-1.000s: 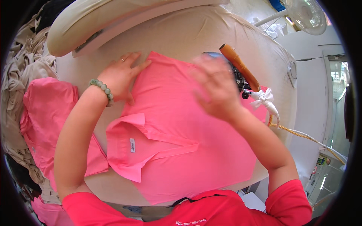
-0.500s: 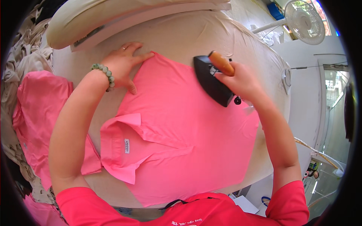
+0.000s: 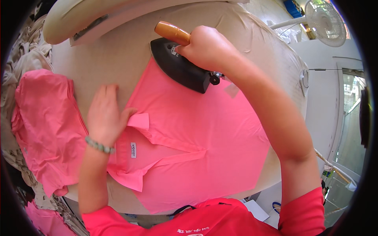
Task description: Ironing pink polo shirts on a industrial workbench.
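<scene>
The right hand grips the iron at the shirt's far edge. The left hand lies spread beside the collar; most of the shirt looks unpressed.

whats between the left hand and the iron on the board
In the head view, only flat pink fabric of the polo shirt lies between the left hand and the black iron; its collar sits by the thumb.

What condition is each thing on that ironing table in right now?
Iron: flat on the shirt's far edge, gripped by the right hand.
Pink shirt: spread flat, collar open, pressed down by the left hand.
Other pink garment: crumpled, draped off the table's left side.
Fan: upright; running or not, cannot tell.
</scene>
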The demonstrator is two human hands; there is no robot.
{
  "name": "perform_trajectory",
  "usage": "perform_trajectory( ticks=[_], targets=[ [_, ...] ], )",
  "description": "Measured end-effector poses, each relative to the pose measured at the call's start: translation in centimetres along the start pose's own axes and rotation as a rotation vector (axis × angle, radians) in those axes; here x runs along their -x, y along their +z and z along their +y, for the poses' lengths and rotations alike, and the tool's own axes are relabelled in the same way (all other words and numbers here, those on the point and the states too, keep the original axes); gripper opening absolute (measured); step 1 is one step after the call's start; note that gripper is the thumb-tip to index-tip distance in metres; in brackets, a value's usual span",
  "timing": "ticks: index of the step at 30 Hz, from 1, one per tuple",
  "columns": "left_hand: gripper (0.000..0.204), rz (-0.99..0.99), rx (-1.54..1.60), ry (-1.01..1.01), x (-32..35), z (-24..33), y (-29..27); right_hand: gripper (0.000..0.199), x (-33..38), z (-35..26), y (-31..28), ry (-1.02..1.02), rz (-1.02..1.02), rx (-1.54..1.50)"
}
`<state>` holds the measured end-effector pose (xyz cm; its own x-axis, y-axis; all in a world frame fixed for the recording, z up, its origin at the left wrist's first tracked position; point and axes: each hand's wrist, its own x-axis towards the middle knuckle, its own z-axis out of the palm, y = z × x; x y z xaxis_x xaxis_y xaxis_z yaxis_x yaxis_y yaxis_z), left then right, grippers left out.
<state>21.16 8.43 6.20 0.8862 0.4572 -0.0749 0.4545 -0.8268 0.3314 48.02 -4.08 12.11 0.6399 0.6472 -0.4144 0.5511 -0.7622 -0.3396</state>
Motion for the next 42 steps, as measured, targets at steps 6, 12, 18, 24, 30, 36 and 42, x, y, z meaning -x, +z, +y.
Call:
perform_trajectory(
  ticks=[6, 12, 18, 24, 30, 36, 42],
  targets=[
    [0.033, -0.085, 0.13, -0.305, 4.5, -0.1, -1.2, 0.043, 1.3, -2.1, 1.5, -0.081, -0.091, 0.059],
    [0.022, -0.055, 0.265, -0.328, 5.8, -0.8, -1.0, 0.025, 3.9, -4.9, 2.7, -0.311, -0.22, 0.17],
    [0.014, 0.013, 0.348, -0.337, 6.3, -1.0, -0.2, 0.016, 5.6, -7.2, 4.3, -0.538, -0.381, 0.217],
    [0.012, 0.029, 0.339, -0.364, 6.1, -0.8, -0.1, 0.018, 5.4, -7.1, 4.4, -0.616, -0.306, 0.241],
    [0.014, 0.005, 0.362, -0.345, 6.3, -1.1, -0.5, 0.022, 2.3, -5.1, 1.5, -0.213, -0.133, 0.317],
    [0.014, -0.05, 0.368, -0.351, 6.3, -1.4, -0.8, 0.035, 0.9, 1.1, -1.6, -0.009, 0.057, 0.235],
    [0.032, -0.008, 0.534, -0.296, 3.3, -0.5, -0.4, 0.037, 9.8, 11.6, -1.7, 0.063, 0.131, -0.001]
  ],
)
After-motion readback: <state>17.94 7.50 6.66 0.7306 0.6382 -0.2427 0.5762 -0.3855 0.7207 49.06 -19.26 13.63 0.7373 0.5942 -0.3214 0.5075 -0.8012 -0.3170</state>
